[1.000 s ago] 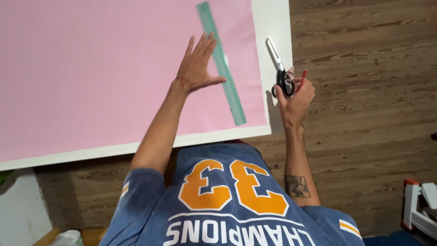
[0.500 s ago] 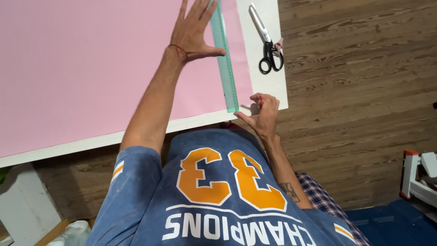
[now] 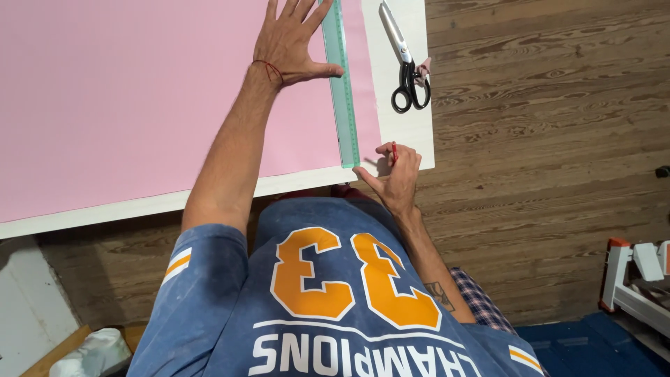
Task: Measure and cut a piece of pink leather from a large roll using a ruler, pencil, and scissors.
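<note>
A large pink sheet covers most of a white table. A long green see-through ruler lies along the sheet's right edge. My left hand rests flat on the sheet, fingers spread, its thumb against the ruler. My right hand holds a thin red pen at the table's near edge, just right of the ruler's near end. Black-handled scissors lie closed on the bare white strip at the right.
The table stands on a wooden plank floor. A white and orange frame sits at the lower right. A crumpled white bag lies at the lower left, beside a white panel.
My right hand let go of the scissors, which now lie on the table, and came down to the ruler's near end with a red pen. My left hand slid farther up the ruler.
</note>
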